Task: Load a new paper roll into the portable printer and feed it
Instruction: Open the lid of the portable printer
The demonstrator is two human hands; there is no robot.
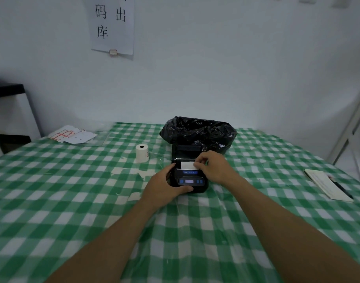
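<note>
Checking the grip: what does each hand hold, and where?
Left hand grips the printer at its near-left corner; right hand pinches the paper at its right edge.

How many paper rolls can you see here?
2. One roll stands upright on the table, left of the printer; the other sits in the open printer, under the right hand.

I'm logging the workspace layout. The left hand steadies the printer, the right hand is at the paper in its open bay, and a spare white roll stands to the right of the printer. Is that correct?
Not quite: the spare white roll stands upright to the left of the printer, not the right, as the head view shows. The rest holds: the left hand steadies the printer and the right hand is at the paper in its open bay.
</note>
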